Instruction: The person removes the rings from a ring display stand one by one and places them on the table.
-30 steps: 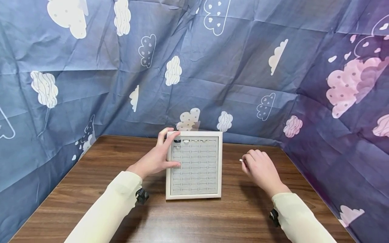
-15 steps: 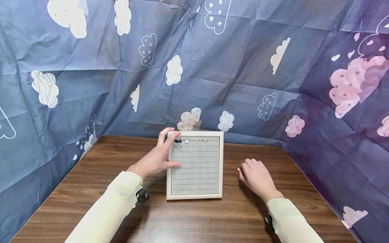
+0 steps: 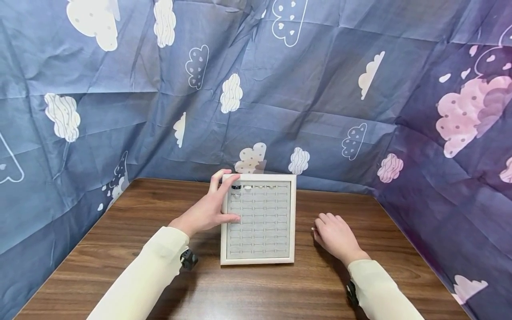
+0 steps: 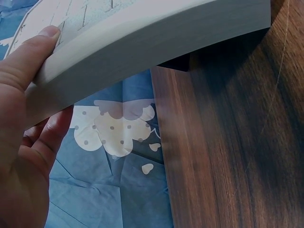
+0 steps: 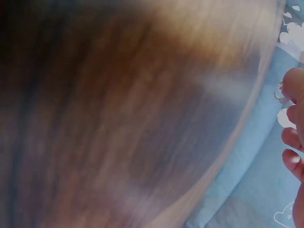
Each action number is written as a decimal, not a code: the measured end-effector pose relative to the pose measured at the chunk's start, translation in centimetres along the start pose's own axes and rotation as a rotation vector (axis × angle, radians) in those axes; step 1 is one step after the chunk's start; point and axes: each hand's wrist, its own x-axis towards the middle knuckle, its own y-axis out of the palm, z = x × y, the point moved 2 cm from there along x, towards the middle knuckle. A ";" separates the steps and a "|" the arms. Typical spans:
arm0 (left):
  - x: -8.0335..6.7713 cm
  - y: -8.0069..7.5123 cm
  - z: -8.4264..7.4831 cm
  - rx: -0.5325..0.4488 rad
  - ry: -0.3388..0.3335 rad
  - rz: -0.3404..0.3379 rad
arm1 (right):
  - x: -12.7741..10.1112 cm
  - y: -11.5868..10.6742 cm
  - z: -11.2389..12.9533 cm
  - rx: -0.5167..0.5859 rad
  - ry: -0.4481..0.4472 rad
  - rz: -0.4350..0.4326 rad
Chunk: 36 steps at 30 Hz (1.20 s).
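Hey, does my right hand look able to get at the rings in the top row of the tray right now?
Probably yes: the right hand rests beside the tray, the rings lie uncovered, and the left hand only grips the tray's left edge.

Brown wood-grain table (image 3: 120, 249); creased blue cloud-print backdrop cloth (image 3: 304, 89) behind and beside.

The thick white frame of a square tray (image 4: 156, 35) is gripped by the left hand (image 4: 21, 142), with the thumb laid on its grey padded top and the fingers curled under its edge. A dark brown wooden table (image 4: 237, 152) is seen at the right, and a blue cloth with pale cloud prints (image 4: 109, 166) beside it.
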 end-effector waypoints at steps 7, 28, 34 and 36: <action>0.0 0.1 0.2 -0.004 -0.020 0.010 | 0.1 0.2 0.4 0.007 0.010 0.085; -0.1 0.0 0.2 -0.007 0.004 0.003 | -0.1 1.4 0.3 -0.009 -0.048 0.168; -0.1 0.0 0.4 -0.004 0.004 0.007 | -0.1 1.5 0.4 0.001 -0.033 0.179; -0.1 0.0 0.5 -0.008 0.000 0.011 | -0.1 1.4 0.5 0.002 -0.029 0.177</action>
